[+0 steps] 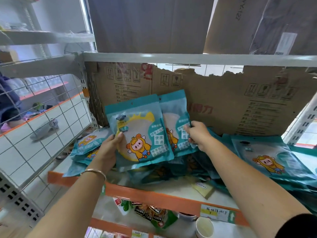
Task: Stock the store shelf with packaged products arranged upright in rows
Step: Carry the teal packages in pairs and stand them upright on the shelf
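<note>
Two teal snack pouches with a yellow cartoon figure stand upright on the shelf. My left hand (112, 148) grips the front pouch (139, 131) at its lower left edge, thumb on its face. Behind it, the second pouch (176, 121) is pinched at its right edge by my right hand (197, 134). More of the same pouches lie flat in loose piles at the left (87, 143), under the standing pair, and at the right (274, 162). The shelf has an orange front rail (154, 196).
Torn brown cardboard (223, 103) lines the shelf's back. A white wire-grid panel (42, 134) closes the left side. Cardboard boxes (151, 24) fill the shelf above. Below, dark snack packets (151, 212) and a paper cup (205, 227) sit on the lower shelf. A small yellowish card (203, 188) lies near the rail.
</note>
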Available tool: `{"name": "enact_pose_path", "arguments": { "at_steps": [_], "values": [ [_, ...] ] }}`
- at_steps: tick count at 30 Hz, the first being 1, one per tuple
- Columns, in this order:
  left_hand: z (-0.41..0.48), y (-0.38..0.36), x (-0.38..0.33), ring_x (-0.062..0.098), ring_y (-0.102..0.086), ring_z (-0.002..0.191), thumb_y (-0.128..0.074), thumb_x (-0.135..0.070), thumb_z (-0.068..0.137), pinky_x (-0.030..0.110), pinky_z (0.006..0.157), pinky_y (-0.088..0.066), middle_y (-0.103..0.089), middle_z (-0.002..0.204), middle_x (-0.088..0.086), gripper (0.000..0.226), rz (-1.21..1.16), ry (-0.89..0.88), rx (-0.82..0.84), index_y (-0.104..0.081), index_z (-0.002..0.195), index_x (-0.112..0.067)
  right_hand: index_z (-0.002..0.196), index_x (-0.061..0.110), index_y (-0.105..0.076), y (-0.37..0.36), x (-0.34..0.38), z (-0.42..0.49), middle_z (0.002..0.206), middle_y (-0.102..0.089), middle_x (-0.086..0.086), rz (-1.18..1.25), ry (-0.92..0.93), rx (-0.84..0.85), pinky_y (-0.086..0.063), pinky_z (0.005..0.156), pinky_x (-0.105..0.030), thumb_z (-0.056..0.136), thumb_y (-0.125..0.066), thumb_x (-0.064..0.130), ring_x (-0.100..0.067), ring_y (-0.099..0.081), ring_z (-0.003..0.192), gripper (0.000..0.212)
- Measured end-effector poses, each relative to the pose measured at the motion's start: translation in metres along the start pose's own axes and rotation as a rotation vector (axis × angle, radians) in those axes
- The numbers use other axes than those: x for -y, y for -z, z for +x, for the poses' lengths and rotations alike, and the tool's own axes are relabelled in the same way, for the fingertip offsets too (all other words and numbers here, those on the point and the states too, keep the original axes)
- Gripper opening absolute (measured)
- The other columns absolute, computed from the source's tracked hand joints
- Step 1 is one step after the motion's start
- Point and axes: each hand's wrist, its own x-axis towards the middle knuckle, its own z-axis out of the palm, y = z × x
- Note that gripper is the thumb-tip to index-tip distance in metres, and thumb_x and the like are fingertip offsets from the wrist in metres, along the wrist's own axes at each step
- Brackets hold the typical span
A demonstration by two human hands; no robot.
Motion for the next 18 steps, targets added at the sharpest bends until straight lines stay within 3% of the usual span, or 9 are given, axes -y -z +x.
{"name": "enact_pose_path", "arguments": {
  "at_steps": [2, 4, 6, 9, 11, 15, 18],
  "values": [
    [0.002, -0.007, -0.005, 0.024, -0.06, 0.088, -0.054, -0.021, 0.091, 0.042, 0.081, -0.052, -0.065, 0.088, 0.003, 0.012, -0.034, -0.023, 0.016, -0.059, 0.099, -0.014, 0.101, 0.007, -0.056, 0.007, 0.0, -0.003, 0.077, -0.046, -0.003, 0.063, 0.07, -0.061, -0.037, 0.051, -0.03, 0.099, -0.043, 0.022, -0.015, -0.04, 0.059, 0.02],
    [0.004, -0.019, -0.013, 0.018, -0.063, 0.079, -0.054, -0.02, 0.091, 0.035, 0.069, -0.056, -0.069, 0.078, -0.002, 0.009, -0.043, -0.057, 0.039, -0.06, 0.095, -0.015, 0.101, 0.004, -0.056, 0.015, 0.003, -0.008, 0.079, -0.048, -0.006, 0.106, 0.134, -0.132, -0.041, 0.054, -0.032, 0.099, -0.043, 0.022, -0.014, -0.043, 0.059, 0.022],
    [0.004, -0.031, -0.024, 0.018, -0.064, 0.081, -0.054, -0.019, 0.091, 0.027, 0.062, -0.057, -0.069, 0.087, 0.0, 0.016, -0.047, -0.098, 0.058, -0.059, 0.104, -0.01, 0.1, 0.005, -0.052, 0.025, 0.011, -0.015, 0.078, -0.045, -0.003, 0.208, 0.16, -0.192, -0.048, 0.059, -0.031, 0.099, -0.043, 0.021, -0.012, -0.045, 0.058, 0.018],
    [0.002, -0.045, -0.039, 0.033, -0.058, 0.107, -0.057, -0.021, 0.089, 0.046, 0.091, -0.05, -0.06, 0.119, 0.016, 0.037, -0.066, -0.148, 0.077, -0.054, 0.122, -0.004, 0.104, 0.011, -0.048, 0.044, 0.027, -0.025, 0.073, -0.04, 0.0, 0.472, 0.13, -0.238, -0.049, 0.052, -0.022, 0.099, -0.044, 0.018, -0.01, -0.042, 0.055, 0.009],
    [-0.001, -0.055, -0.048, 0.034, -0.058, 0.108, -0.058, -0.025, 0.088, 0.051, 0.093, -0.048, -0.061, 0.12, 0.016, 0.038, -0.081, -0.163, 0.092, -0.056, 0.121, -0.006, 0.101, 0.012, -0.05, 0.059, 0.036, -0.032, 0.069, -0.039, 0.0, 0.589, 0.104, -0.266, -0.044, 0.046, -0.018, 0.099, -0.045, 0.017, -0.008, -0.037, 0.053, 0.007],
    [-0.013, -0.09, -0.051, 0.022, -0.067, 0.091, -0.053, -0.024, 0.092, 0.04, 0.081, -0.056, -0.071, 0.099, 0.004, 0.022, -0.028, -0.202, 0.203, -0.063, 0.106, -0.011, 0.083, 0.018, -0.054, 0.102, 0.027, -0.046, 0.067, -0.04, 0.0, 0.429, 0.18, -0.385, -0.036, 0.048, -0.024, 0.099, -0.045, 0.022, -0.009, -0.036, 0.052, 0.019],
    [-0.027, -0.125, -0.033, 0.02, -0.066, 0.081, -0.053, -0.025, 0.092, 0.034, 0.07, -0.056, -0.071, 0.091, 0.003, 0.016, 0.03, -0.177, 0.261, -0.065, 0.097, -0.015, 0.091, 0.014, -0.057, 0.142, -0.004, -0.063, 0.076, -0.049, -0.006, 0.279, 0.194, -0.461, -0.038, 0.048, -0.028, 0.099, -0.044, 0.02, -0.014, -0.042, 0.058, 0.017]
  ]
}}
